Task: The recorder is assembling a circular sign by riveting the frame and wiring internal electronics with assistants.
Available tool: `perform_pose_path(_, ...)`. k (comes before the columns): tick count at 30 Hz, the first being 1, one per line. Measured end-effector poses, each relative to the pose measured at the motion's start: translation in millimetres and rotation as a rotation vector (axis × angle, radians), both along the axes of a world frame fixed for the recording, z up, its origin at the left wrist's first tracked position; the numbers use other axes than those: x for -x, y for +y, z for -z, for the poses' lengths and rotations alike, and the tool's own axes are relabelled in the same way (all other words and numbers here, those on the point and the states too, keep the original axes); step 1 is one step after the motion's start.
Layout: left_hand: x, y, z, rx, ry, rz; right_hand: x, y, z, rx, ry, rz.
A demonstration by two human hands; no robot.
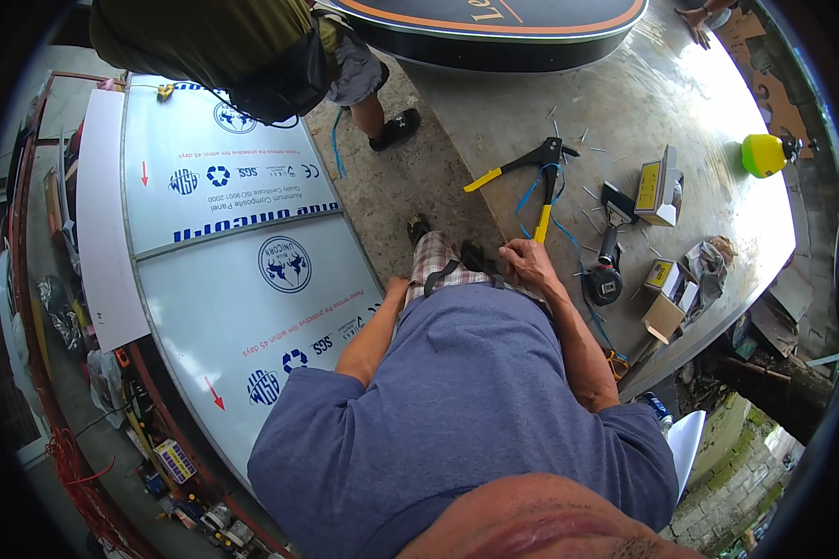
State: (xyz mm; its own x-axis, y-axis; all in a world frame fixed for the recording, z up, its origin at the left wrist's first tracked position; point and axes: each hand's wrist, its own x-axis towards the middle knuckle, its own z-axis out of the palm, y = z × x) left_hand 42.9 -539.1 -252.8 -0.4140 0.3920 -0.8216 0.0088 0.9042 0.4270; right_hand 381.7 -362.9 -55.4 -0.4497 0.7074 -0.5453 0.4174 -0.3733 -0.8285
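My right hand [529, 265] is by the table's near-left edge, next to the end of a yellow handle of a hand riveter [552, 152]. Its fingers are curled together; whatever they hold, if anything, I cannot make out. The riveter lies on the metal table [494, 112] with its two black-and-yellow handles spread apart, and a thin blue cord [576, 244] runs beside it. My left hand [397, 287] hangs at my side near the edge of the film-covered panels [336, 270], its fingers hidden from view. Several rivets [591, 222] are scattered around the riveter.
To the right lie a tape measure [605, 285], a black-handled tool [617, 205], small cardboard boxes [659, 191] and orange-handled scissors [616, 361]. A yellow spray bottle [763, 156] stands farther off. An oval sign [494, 47] covers the far end. Another person [205, 47] stands at far left.
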Motion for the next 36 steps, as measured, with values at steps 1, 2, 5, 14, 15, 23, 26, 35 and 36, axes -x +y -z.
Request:
perform_pose_path(1,0.8,0.2,2.8,-0.029,0.001,0.001,0.1,0.1,0.0,0.026,-0.011,0.006)
perform_pose_path(2,1.0,0.2,5.3,-0.031,0.018,0.012,0.2,0.1,0.1,-0.001,0.001,0.001)
perform_pose_path(5,0.5,-0.6,6.6,-0.04,0.023,0.015,0.3,0.3,0.8,0.024,0.01,0.003)
perform_pose_path(14,-2.7,2.8,-9.6,-0.028,-0.015,0.0,0.3,-0.8,0.9,0.018,0.019,0.013)
perform_pose_path(15,-2.3,2.7,-8.6,0.007,-0.005,0.022,0.3,-0.9,0.2,0.014,0.017,0.012)
perform_pose_path(23,1.0,2.0,-3.3,-0.001,0.057,0.078,1.5,-1.3,-4.3,0.006,0.007,0.03)
perform_pose_path(26,-0.4,2.6,-5.3,0.019,0.09,0.12,1.0,-1.5,-4.0,0.024,0.009,0.028)
perform_pose_path(35,-7.0,3.9,-22.9,-0.012,0.057,0.081,1.3,-1.2,-0.5,-0.01,-0.011,0.018)
perform_pose_path(36,-8.0,5.3,-25.8,0.011,0.046,0.075,1.2,-1.2,-0.3,-0.008,-0.012,0.018)
